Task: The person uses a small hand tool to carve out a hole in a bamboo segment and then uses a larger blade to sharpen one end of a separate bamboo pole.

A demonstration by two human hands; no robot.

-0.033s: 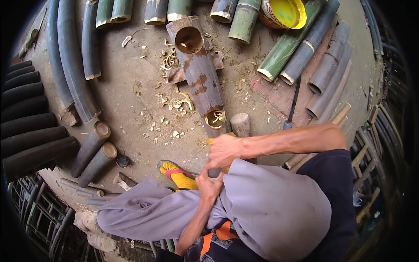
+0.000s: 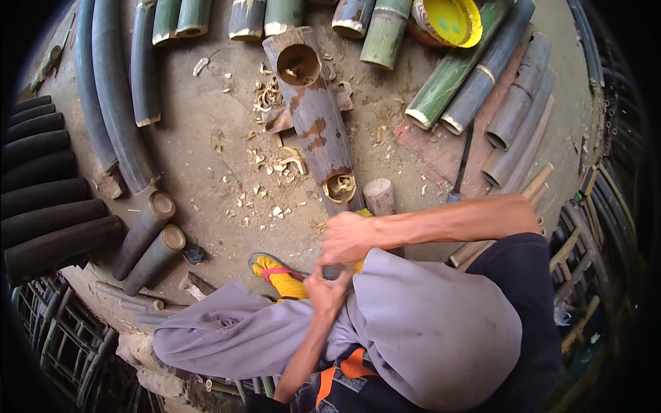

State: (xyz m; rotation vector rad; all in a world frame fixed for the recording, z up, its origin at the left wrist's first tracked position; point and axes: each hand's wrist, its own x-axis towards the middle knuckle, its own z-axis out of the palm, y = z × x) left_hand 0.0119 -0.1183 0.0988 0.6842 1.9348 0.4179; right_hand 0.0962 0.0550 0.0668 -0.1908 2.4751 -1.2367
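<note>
Two roundish holes pierce the blotchy, cylindrical bamboo pole.

Far off, I see a row of cut bamboo tubes, green and grey, and a round tub with a bright yellow inside. Near the tub, on the right, a green tube lies alongside grey ones, partly over a reddish patch of floor. On my left, dark tubes lie in a row, with long grey poles to their right. Nearer, I have two short stubs with pale ends, side by side, and a lattice at the near left.
</note>
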